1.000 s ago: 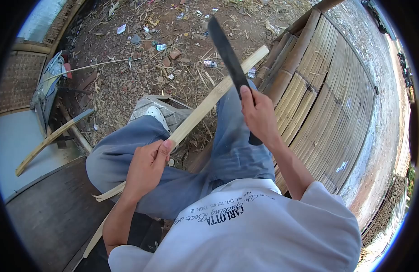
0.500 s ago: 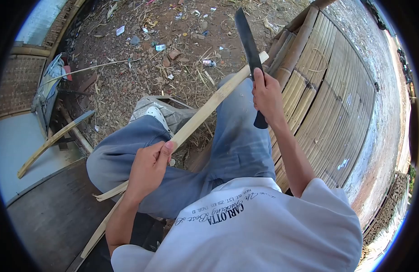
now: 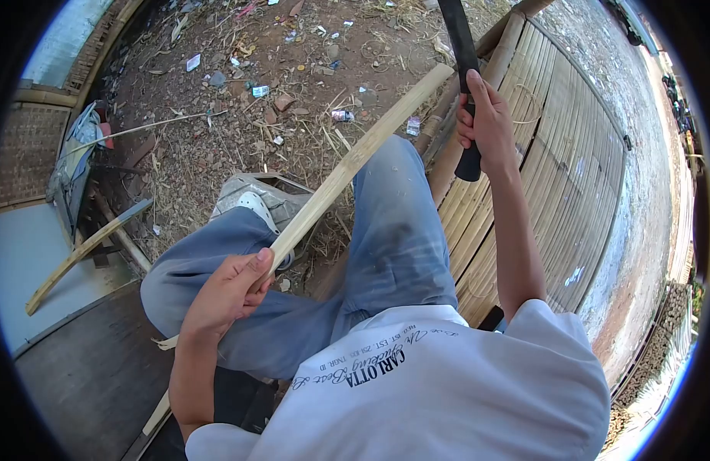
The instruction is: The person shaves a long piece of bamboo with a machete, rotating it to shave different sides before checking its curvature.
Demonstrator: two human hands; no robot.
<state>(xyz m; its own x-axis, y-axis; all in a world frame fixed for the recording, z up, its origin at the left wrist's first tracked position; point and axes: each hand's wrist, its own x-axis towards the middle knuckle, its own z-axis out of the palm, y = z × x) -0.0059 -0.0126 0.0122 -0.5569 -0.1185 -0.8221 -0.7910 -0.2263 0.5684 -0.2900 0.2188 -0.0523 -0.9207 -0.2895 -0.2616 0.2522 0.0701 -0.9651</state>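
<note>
My left hand [image 3: 230,290] is closed round the near end of a long, pale bamboo strip [image 3: 355,160]. The strip slants up to the right across my lap, its far end in the air above my right knee. In my right hand [image 3: 489,119] is the black handle of a machete [image 3: 456,34], its dark blade pointing up and running out of the top of the view. The blade stands to the right of the strip's far end, apart from it. Behind my left forearm, pieces of split bamboo [image 3: 157,411] show in part.
A bamboo-slat platform [image 3: 555,184] lies to my right. Ahead, the dirt ground [image 3: 293,69] is strewn with litter, stones and dry stalks. A curved wooden piece [image 3: 82,250] leans at the left, near a dark flat surface [image 3: 78,361].
My right hand has lifted the machete up and right, away from the strip. My left hand has shifted slightly left and down, and the strip's far end sits higher.
</note>
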